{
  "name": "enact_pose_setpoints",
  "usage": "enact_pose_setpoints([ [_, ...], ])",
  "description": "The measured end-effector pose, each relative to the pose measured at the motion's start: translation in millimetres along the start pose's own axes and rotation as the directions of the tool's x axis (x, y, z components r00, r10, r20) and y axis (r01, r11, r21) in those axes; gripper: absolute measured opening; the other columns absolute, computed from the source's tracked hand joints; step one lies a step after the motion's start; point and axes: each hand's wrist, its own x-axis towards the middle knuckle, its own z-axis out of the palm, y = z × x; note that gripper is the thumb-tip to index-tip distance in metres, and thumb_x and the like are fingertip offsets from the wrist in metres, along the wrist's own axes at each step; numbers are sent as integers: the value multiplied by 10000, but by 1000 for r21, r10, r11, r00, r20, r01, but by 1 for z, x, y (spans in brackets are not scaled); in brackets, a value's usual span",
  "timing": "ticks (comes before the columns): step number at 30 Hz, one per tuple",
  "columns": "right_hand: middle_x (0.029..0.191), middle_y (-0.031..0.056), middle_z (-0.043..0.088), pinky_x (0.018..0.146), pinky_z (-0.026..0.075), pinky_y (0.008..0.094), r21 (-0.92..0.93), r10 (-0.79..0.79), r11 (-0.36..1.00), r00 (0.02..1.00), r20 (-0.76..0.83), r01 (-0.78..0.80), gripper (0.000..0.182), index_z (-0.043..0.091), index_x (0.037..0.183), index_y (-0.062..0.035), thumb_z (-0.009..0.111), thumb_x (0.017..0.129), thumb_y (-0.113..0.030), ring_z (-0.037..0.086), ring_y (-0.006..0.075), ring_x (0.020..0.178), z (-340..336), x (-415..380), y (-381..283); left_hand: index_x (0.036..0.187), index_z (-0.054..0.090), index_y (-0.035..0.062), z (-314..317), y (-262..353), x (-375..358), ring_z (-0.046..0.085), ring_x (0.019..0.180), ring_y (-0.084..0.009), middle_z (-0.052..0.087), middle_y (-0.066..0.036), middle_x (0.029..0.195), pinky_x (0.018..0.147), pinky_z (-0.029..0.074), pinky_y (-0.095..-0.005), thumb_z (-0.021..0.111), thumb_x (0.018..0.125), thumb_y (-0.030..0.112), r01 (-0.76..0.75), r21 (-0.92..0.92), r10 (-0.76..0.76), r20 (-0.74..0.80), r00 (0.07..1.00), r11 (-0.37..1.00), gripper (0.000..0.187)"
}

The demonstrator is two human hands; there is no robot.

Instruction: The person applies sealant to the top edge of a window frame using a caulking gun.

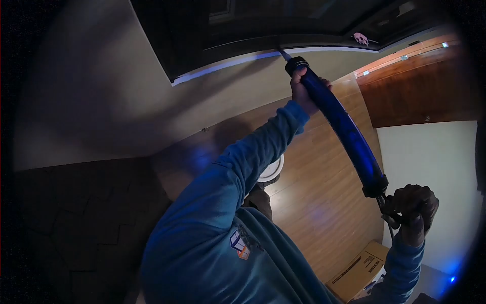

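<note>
A long blue caulking gun point(349, 131) slants from the window's lower edge down to the right. Its pale nozzle point(285, 54) touches or nearly touches the joint under the dark window frame point(243, 43), beside a white strip point(228, 65). My left hand point(305, 91) is wrapped round the tube just behind the black front cap. At the rear end, my right hand point(416, 205) grips the dark handle and trigger, its fingers curled. Both sleeves are blue.
A cardboard box point(357, 271) stands on the wood floor point(314, 187) at the lower right. A white round lid or bucket point(272, 169) is partly hidden by my left arm. Brown wooden panels point(420, 93) are at the right. A hand-like reflection point(361, 38) shows near the glass.
</note>
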Motion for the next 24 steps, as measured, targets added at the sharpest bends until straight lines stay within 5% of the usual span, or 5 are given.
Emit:
enact_pose_setpoints([
  [18, 634, 56, 537, 571, 477, 322, -30, -23, 999, 999, 49, 24, 397, 536, 742, -75, 631, 843, -446, 547, 183, 556, -1, 2, 2, 901, 510, -38, 3, 7, -13, 585, 792, -346, 567, -176, 806, 772, 498, -452, 637, 660, 510, -2, -61, 3, 15, 1000, 998, 612],
  [20, 607, 49, 533, 576, 489, 333, -142, -59, 989, 996, -68, 49, 400, 536, 735, -88, 644, 834, -459, 554, 187, 543, -3, -2, 5, 898, 510, -30, 5, 9, -14, 587, 797, -338, 568, -172, 810, 776, 497, -449, 635, 660, 517, 8, -47, -5, 57, 998, 999, 610],
  [24, 597, 46, 549, 575, 507, 340, -36, -74, 996, 995, 65, 76, 393, 540, 724, -104, 669, 818, -463, 575, 190, 533, -24, -9, 21, 885, 508, -22, 10, 10, -18, 587, 802, -335, 567, -170, 806, 775, 496, -453, 635, 663, 514, -35, -47, 35, -9, 999, 998, 594],
])
